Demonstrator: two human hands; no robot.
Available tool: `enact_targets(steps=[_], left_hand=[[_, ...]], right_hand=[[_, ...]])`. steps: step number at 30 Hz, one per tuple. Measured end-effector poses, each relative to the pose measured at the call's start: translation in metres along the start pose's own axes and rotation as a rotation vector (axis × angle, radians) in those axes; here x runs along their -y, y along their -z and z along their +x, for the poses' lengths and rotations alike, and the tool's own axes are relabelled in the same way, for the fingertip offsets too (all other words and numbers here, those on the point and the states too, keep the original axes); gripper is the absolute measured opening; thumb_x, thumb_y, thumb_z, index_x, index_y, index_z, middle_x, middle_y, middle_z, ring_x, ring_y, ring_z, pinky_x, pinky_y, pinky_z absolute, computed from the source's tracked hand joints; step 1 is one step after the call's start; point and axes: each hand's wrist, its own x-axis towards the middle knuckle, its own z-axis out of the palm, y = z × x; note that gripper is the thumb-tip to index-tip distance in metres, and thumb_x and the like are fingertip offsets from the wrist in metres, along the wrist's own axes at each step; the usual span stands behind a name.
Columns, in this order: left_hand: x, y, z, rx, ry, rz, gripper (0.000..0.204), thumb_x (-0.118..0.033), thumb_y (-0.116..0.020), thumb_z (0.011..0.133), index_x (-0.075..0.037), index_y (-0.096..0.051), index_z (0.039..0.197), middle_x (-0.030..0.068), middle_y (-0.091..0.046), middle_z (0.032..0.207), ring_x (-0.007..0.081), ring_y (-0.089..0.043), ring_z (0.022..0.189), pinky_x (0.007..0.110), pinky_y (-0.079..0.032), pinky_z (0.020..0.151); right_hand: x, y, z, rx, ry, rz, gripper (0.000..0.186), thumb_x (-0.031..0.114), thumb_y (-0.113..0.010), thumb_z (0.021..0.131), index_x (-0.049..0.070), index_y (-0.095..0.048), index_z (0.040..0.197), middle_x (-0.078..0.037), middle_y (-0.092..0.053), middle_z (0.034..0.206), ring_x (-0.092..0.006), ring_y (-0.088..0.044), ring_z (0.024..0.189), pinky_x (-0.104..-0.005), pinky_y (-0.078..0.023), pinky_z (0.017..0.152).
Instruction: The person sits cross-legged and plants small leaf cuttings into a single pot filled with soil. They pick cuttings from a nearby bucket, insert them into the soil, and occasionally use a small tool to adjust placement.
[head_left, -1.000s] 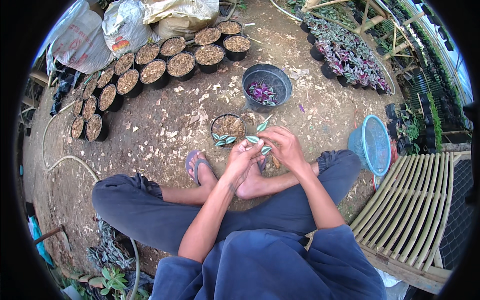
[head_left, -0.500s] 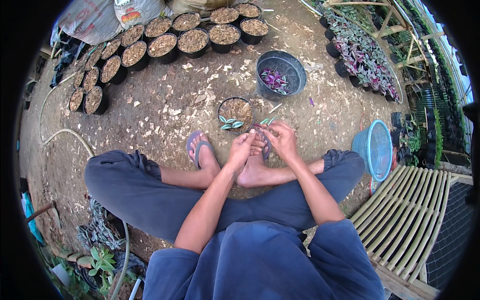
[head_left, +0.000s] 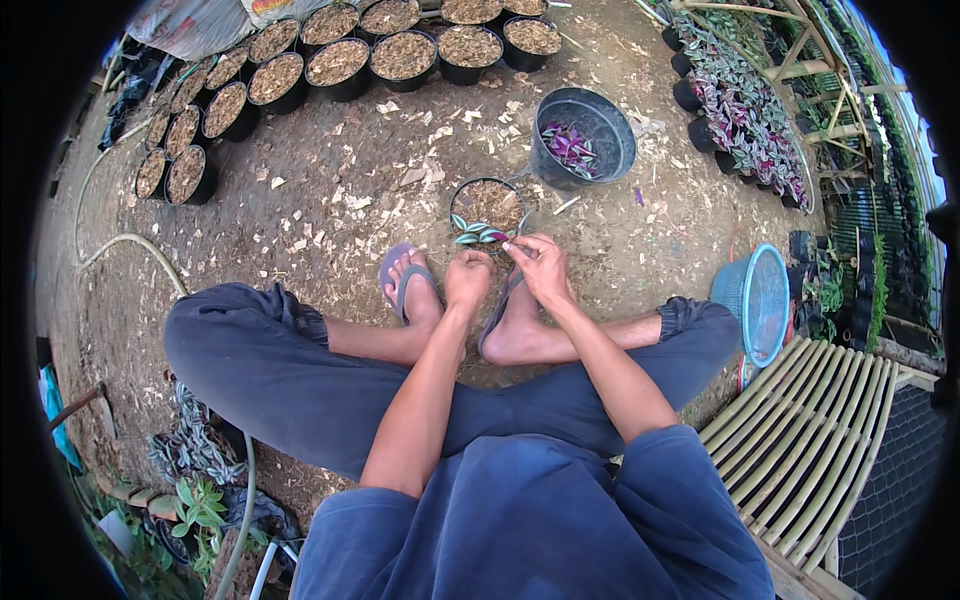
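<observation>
My right hand [head_left: 540,270] pinches a striped cutting with a purple leaf underside [head_left: 498,236] at the front rim of a black pot of brown, chip-covered soil [head_left: 488,200]. Green and silver striped leaves [head_left: 470,228] lie along that pot's near side. Just below the pot, my left hand [head_left: 468,275] has its fingers curled closed; whatever they hold, if anything, is hidden. Behind and right stands a larger dark bucket [head_left: 615,140] with purple cuttings [head_left: 568,150] inside. My sandalled feet [head_left: 515,330] are beneath my hands.
Rows of soil-filled pots [head_left: 335,62] stand at back left, potted striped plants [head_left: 745,130] at back right. A blue basket [head_left: 765,300] and bamboo slatted bench [head_left: 800,440] are on my right. A pale hose [head_left: 135,243] curves along the left.
The cutting held up a second ago is now lower, against the pot's front rim. My left hand has drawn slightly down and curled. The view has shifted, raising the back pots in frame.
</observation>
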Motion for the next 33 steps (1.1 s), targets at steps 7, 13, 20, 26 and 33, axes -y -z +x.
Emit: enact_targets(steps=[7, 13, 20, 26, 33], left_hand=[[0.003, -0.003, 0.007, -0.043, -0.040, -0.015, 0.014, -0.011, -0.072, 0.086, -0.003, -0.077, 0.096, 0.0023, -0.072, 0.073, 0.0103, -0.064, 0.063, 0.029, -0.049, 0.058], [0.005, -0.005, 0.012, -0.061, -0.041, -0.016, 0.015, -0.012, -0.074, 0.086, -0.003, -0.078, 0.096, 0.0024, -0.071, 0.072, 0.0098, -0.062, 0.062, 0.029, -0.047, 0.057], [0.003, -0.002, 0.016, 0.002, 0.001, 0.047, 0.015, -0.011, -0.073, 0.092, -0.003, -0.073, 0.104, 0.0030, -0.074, 0.088, 0.0096, -0.064, 0.065, 0.025, -0.052, 0.055], [-0.005, -0.006, 0.009, -0.030, -0.015, 0.059, 0.015, -0.014, -0.073, 0.092, -0.003, -0.074, 0.103, 0.0037, -0.074, 0.087, 0.0107, -0.065, 0.065, 0.026, -0.052, 0.055], [0.005, -0.004, 0.018, -0.035, -0.067, 0.117, 0.015, -0.015, -0.073, 0.093, -0.003, -0.075, 0.101, 0.0024, -0.071, 0.081, 0.0105, -0.063, 0.064, 0.026, -0.051, 0.054]], right_hand=[[-0.006, -0.012, 0.002, -0.011, 0.026, 0.029, 0.027, 0.023, -0.087, 0.088, 0.001, -0.083, 0.103, -0.010, -0.075, 0.096, -0.0220, -0.068, 0.084, -0.0345, -0.053, 0.078], [-0.006, -0.019, 0.003, -0.014, -0.005, -0.028, 0.025, 0.024, -0.086, 0.087, 0.003, -0.084, 0.102, -0.013, -0.076, 0.097, -0.0283, -0.072, 0.092, -0.0379, -0.055, 0.087], [-0.011, -0.025, 0.002, -0.035, -0.049, -0.005, 0.025, 0.024, -0.086, 0.086, 0.006, -0.085, 0.103, -0.012, -0.076, 0.098, -0.0279, -0.073, 0.095, -0.0380, -0.055, 0.090], [-0.009, -0.026, -0.002, -0.081, 0.076, -0.117, 0.029, 0.027, -0.087, 0.085, 0.008, -0.085, 0.106, -0.008, -0.070, 0.090, -0.0184, -0.065, 0.078, -0.0334, -0.052, 0.073], [-0.004, -0.022, -0.002, -0.061, 0.031, -0.064, 0.033, 0.027, -0.088, 0.085, 0.009, -0.084, 0.112, -0.005, -0.069, 0.091, -0.0153, -0.061, 0.074, -0.0311, -0.050, 0.068]])
